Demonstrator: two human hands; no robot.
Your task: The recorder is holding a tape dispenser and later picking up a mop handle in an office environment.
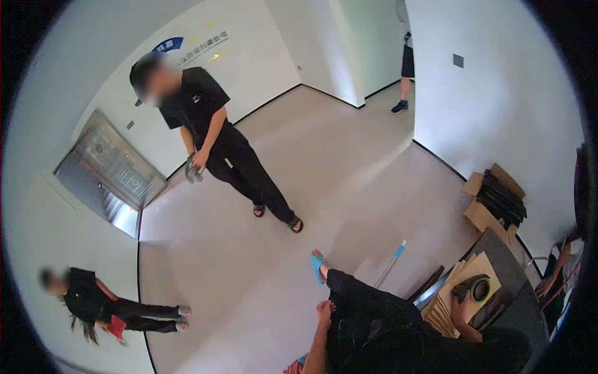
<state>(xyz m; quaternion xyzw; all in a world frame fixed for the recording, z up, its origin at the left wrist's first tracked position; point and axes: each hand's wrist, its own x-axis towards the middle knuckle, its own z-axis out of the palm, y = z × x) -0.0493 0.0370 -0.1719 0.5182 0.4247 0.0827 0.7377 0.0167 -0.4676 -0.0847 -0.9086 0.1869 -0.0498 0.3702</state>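
My left hand [325, 312] is curled in a loose fist beside my black-clothed leg, and nothing shows in it. On the right, my right hand [461, 309] grips a black ring-shaped object [480, 288] with a yellow-green edge; its exact kind is unclear. It rests on a fanned stack of brown kraft envelopes or card sheets [448, 304]. Beneath the stack lies a dark tabletop [493, 248]. My leg stretches forward and ends in a light blue slipper [318, 269].
A person in black [205, 117] stands ahead, holding a grey item. Another person [88, 294] stands by the left wall with something red. An open carton [500, 201] of black items sits against the right wall. A pole [392, 262] lies beyond the table. Someone's arm [556, 271] shows far right.
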